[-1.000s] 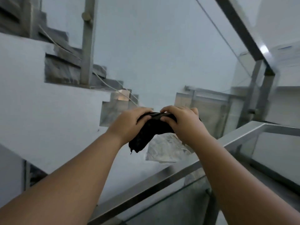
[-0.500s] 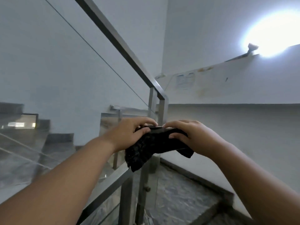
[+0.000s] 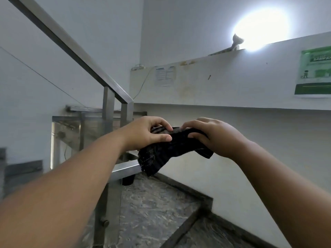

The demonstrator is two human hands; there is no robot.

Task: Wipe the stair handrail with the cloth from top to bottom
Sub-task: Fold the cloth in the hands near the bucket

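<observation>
Holding the cloth (image 3: 172,147) pinched tight in both the left hand (image 3: 145,135) and right hand (image 3: 213,136), fold it flat first, then press it on the rail (image 3: 123,170) just below the fingers.

Cloth (image 3: 172,149) between both hands, seemingly above handrail (image 3: 123,170); landing (image 3: 152,212) below.

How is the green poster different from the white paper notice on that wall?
The green poster hangs at the far right of the wall and runs off the picture's edge; the white paper notice sits further left, fully in view. The poster is mostly green with a dark band at its bottom, while the notice is pale with faint bluish print. The poster looks larger. Both are flat sheets on the same light wall.
</observation>
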